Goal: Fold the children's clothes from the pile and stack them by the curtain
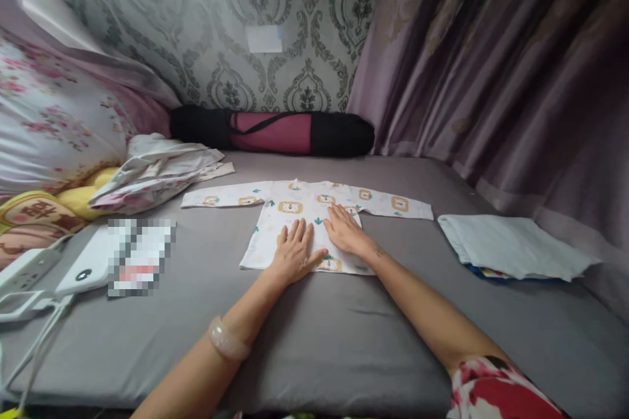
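A small white long-sleeved shirt (269, 235) with a print of tan animal faces and green leaves lies spread flat on the grey bed sheet, both sleeves stretched out sideways. My left hand (296, 252) rests palm down on the lower middle of the shirt, fingers apart. Higher and to the right, my right hand (344, 230) also lies flat on the shirt's body, fingers extended. Neither hand grasps the cloth. A pale bangle (228, 339) circles my left wrist.
Folded pale cloth (515, 245) lies at the right. On the left are crumpled clothing (162, 166), a white device (93, 261), a power strip (29, 271) with cables and a floral pillow (54, 117). A black and maroon roll bag (272, 132) lies along the wall.
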Demonstrator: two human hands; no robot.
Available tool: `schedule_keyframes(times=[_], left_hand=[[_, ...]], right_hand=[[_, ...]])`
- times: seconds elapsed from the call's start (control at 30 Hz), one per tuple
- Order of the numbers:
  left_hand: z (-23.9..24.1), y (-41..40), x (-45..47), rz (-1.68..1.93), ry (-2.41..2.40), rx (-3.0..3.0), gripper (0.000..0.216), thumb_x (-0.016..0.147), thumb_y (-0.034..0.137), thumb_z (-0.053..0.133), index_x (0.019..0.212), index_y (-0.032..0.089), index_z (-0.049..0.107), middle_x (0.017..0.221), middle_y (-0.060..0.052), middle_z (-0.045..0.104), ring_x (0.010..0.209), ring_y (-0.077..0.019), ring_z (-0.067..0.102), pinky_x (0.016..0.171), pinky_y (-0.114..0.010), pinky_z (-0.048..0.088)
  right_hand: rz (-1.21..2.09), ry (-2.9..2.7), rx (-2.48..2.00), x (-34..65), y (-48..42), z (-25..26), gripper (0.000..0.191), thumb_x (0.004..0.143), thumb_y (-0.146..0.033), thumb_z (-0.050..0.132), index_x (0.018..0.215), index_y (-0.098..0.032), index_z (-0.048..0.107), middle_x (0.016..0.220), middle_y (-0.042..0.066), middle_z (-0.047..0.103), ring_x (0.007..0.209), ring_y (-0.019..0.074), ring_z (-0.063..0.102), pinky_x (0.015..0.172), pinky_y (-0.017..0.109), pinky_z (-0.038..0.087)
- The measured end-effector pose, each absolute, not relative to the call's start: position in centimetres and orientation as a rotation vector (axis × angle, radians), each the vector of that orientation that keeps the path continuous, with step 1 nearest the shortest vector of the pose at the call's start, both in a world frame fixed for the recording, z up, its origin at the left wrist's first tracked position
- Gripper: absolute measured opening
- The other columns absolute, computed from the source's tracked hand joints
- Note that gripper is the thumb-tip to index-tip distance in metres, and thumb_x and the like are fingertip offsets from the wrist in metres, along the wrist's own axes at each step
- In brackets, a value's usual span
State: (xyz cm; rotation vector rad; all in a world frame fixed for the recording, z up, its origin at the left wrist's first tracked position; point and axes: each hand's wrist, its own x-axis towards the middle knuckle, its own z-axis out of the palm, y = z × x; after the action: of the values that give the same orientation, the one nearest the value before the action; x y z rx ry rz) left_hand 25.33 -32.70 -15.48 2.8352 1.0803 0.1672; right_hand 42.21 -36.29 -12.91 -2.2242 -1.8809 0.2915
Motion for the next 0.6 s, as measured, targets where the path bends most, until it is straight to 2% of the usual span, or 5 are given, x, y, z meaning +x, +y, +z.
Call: schedule_keyframes(times=[0.07, 0.17, 0.43, 0.6], left_hand=[[-16.3, -32.8, 25.1, 0.162, 1.056, 2.845, 0.081, 0.090, 0.068, 0.027, 0.148, 0.012, 0.031, 0.156, -0.017, 0.024, 0.146, -0.0303, 0.017, 0.116, -0.053, 0.016], [-16.7, -32.7, 24.6, 0.186, 1.046, 2.864, 0.082, 0.090, 0.069, 0.023, 0.149, 0.012, 0.030, 0.156, -0.016, 0.024, 0.146, -0.0295, 0.017, 0.116, -0.053, 0.015], [-16.8, -32.7, 24.6, 0.175, 1.029, 2.859, 0.085, 0.089, 0.071, 0.021, 0.149, 0.012, 0.029, 0.156, -0.016, 0.022, 0.146, -0.0304, 0.016, 0.116, -0.055, 0.015], [-17.0, -32.7, 24.5, 0.175, 1.015, 2.858, 0.085, 0.089, 0.071, 0.020, 0.150, 0.013, 0.028, 0.157, -0.016, 0.020, 0.146, -0.0316, 0.014, 0.116, -0.056, 0.014]], right_hand=[[0.343, -1.836, -2.341, 42.4, -34.6, -14.2, 0.065, 0.099, -0.041, 0.023, 0.149, -0.001, 0.025, 0.158, 0.017, 0.015, 0.146, 0.0272, 0.011, 0.117, 0.040, 0.009], [0.362, -1.775, -2.427, 42.7, -32.7, -15.2, 0.066, 0.098, -0.047, 0.018, 0.153, -0.009, 0.018, 0.160, 0.011, 0.008, 0.147, 0.0270, 0.003, 0.117, 0.046, 0.003], [0.310, -1.606, -2.531, 44.7, -28.2, -15.4, 0.062, 0.098, -0.048, 0.016, 0.153, -0.019, 0.020, 0.161, 0.008, 0.006, 0.146, 0.0287, 0.002, 0.115, 0.051, 0.001], [0.236, -1.497, -2.570, 45.2, -26.7, -15.9, 0.063, 0.097, -0.049, 0.017, 0.153, -0.020, 0.021, 0.160, 0.011, 0.013, 0.146, 0.0316, 0.005, 0.114, 0.054, 0.003]])
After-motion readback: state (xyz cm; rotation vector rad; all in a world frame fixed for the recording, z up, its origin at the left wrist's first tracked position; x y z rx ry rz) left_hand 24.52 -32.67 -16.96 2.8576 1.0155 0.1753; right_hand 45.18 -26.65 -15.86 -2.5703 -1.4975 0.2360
